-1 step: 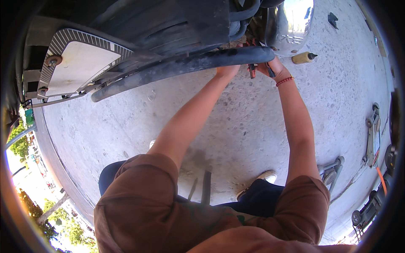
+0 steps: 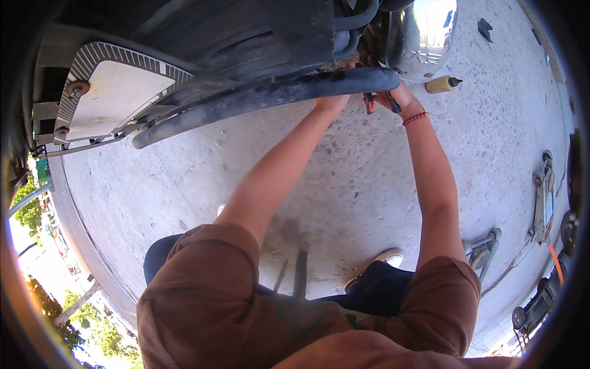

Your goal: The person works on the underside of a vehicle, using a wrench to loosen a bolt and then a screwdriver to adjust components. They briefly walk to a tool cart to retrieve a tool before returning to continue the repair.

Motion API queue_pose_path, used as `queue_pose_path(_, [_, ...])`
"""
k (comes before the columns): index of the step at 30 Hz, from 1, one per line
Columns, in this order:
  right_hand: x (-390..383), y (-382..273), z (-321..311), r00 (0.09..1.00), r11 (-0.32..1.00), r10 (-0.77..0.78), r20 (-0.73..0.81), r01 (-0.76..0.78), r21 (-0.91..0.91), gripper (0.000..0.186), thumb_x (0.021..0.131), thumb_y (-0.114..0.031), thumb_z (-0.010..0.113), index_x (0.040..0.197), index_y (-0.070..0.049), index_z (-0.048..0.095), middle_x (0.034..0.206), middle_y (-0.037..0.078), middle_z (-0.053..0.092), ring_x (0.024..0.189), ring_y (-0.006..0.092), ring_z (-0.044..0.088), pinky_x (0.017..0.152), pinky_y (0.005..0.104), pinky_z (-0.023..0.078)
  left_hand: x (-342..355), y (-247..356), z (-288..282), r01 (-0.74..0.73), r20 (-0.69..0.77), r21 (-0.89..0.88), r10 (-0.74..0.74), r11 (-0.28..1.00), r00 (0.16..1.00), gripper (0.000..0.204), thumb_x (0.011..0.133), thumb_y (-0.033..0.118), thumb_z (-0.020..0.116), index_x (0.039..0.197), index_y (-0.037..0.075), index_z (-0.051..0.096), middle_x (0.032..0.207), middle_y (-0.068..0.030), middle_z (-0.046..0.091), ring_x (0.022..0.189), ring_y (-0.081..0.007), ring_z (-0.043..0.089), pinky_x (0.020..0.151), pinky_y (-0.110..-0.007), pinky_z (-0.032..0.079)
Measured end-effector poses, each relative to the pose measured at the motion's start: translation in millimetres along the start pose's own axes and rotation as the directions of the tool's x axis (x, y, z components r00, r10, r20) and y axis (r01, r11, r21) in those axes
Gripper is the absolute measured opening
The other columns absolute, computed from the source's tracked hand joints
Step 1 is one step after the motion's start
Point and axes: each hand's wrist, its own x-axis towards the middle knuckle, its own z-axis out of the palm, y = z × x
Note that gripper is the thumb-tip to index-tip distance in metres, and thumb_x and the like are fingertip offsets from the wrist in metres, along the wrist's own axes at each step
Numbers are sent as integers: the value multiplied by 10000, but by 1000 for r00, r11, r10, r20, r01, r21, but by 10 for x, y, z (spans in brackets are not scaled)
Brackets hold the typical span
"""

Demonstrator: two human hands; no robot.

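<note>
My right hand, with a red bead bracelet at the wrist, is closed around a pair of pliers with red-and-black handles. The handle ends stick out below a thick black bar; the jaws are hidden behind it. My left hand reaches under the same bar, and its fingers are mostly out of sight; a fingertip shows above the bar near the pliers. Both hands are by the underside of a vehicle, beside a shiny rounded metal part.
A yellowish bottle with a dark nozzle lies on the concrete floor right of my hands. A small dark piece lies farther off. A white plate is bolted at left. Wheeled jacks stand at the far right.
The red-and-black handle of the pliers has shifted slightly right, toward my right palm. Both arms stay in place.
</note>
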Motion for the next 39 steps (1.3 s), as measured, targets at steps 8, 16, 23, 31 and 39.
queue_pose_path(8, [-43, -237, 438, 949, 581, -132, -285, -158, -798, 284, 902, -294, 574, 1006, -44, 663, 852, 114, 682, 792, 233, 660, 667, 362, 528, 382, -188, 278, 401, 252, -608, -312, 686, 916, 443, 946, 466, 532, 1134, 72, 611, 1028, -30, 658, 956, -166, 592, 871, -341, 436])
queue_pose_path(16, [89, -2, 396, 686, -137, -689, 235, 195, -971, 178, 794, -143, 568, 885, -54, 694, 885, 168, 687, 805, 368, 637, 727, 437, 503, 300, 222, 122, 560, 464, -756, -327, 339, 823, 501, 860, 535, 641, 1119, 106, 638, 977, -36, 684, 907, -160, 623, 861, -276, 462])
queue_pose_path(23, [64, -37, 579, 674, -129, -721, 162, 99, -987, 171, 799, -169, 562, 850, -72, 692, 837, 158, 688, 785, 360, 644, 705, 440, 507, 424, 6, 310, 583, 546, -808, -260, 86, 796, 463, 892, 487, 620, 1117, 83, 632, 974, -59, 686, 911, -192, 635, 858, -334, 483])
queue_pose_path(31, [57, 20, 499, 754, -15, -656, -43, -71, -997, 379, 800, -379, 614, 1090, -143, 675, 1082, 136, 677, 1020, 344, 621, 872, 431, 496, 409, 160, 247, 594, 543, -794, -287, 129, 789, 339, 891, 455, 640, 933, 119, 645, 863, -38, 674, 803, -170, 624, 783, -319, 484])
queue_pose_path(39, [-95, -98, 789, 692, 37, -721, 24, 74, -997, 338, 787, -367, 624, 1019, -128, 683, 974, 141, 693, 927, 352, 645, 786, 432, 523, 473, -105, 290, 434, 377, -871, -254, 229, 891, 298, 906, 441, 628, 829, 153, 635, 778, -14, 649, 747, -135, 611, 717, -288, 479])
